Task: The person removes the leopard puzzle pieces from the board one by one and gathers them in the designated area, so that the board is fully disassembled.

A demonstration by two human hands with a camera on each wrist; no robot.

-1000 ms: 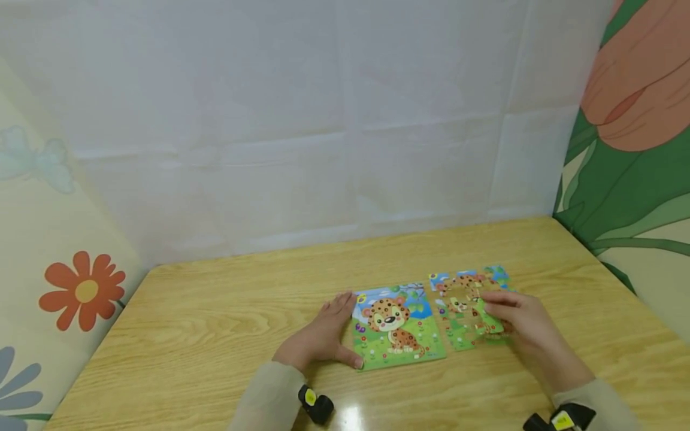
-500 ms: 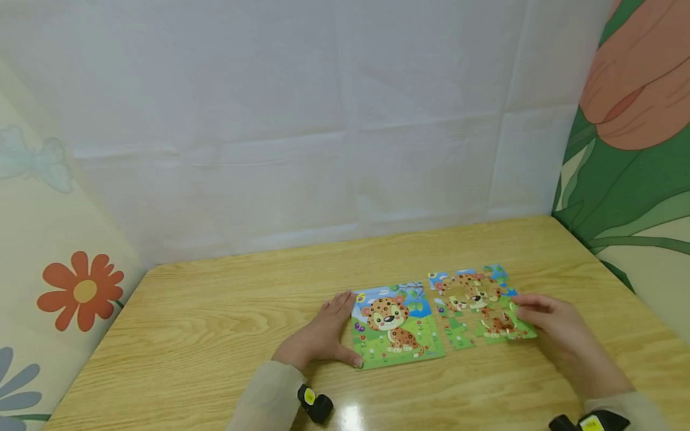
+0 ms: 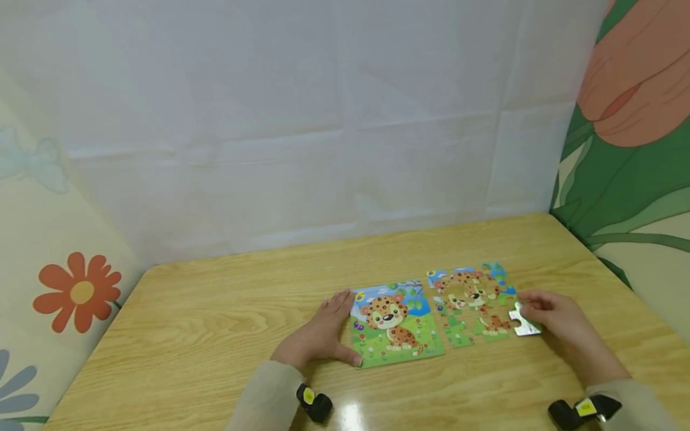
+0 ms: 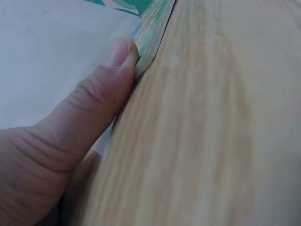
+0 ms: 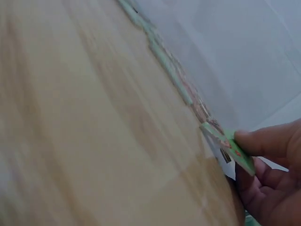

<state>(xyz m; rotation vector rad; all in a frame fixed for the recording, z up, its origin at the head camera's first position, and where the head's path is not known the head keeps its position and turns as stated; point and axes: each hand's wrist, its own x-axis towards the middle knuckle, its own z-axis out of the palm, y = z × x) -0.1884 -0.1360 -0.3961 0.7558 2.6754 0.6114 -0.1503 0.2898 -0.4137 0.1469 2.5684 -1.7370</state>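
Note:
My left hand [image 3: 318, 332] lies along the left edge of a square picture board [image 3: 398, 353] showing a cartoon leopard cub. Its fingers are fairly straight by the upper left corner; the thumb [image 4: 117, 54] rests against the lower left corner. To the right of the board lies a partly joined jigsaw puzzle [image 3: 458, 332] of the same picture, with wood showing through gaps. At its lower right corner, my right hand [image 3: 563, 329] pinches a jigsaw piece [image 3: 527, 323], which glares white in the head view. In the right wrist view the piece looks green with red spots and tilts up.
The wooden table [image 3: 215, 335] carries the board and puzzle. A white cloth [image 3: 269, 120] hangs behind it. Painted panels with flowers [image 3: 81, 293] stand at the left and right sides. Each wrist wears a black camera [image 3: 315, 404].
My right hand has moved right with the jigsaw piece, from over the puzzle to its lower right edge, and the piece now tilts and catches the light. My left hand stays on the board.

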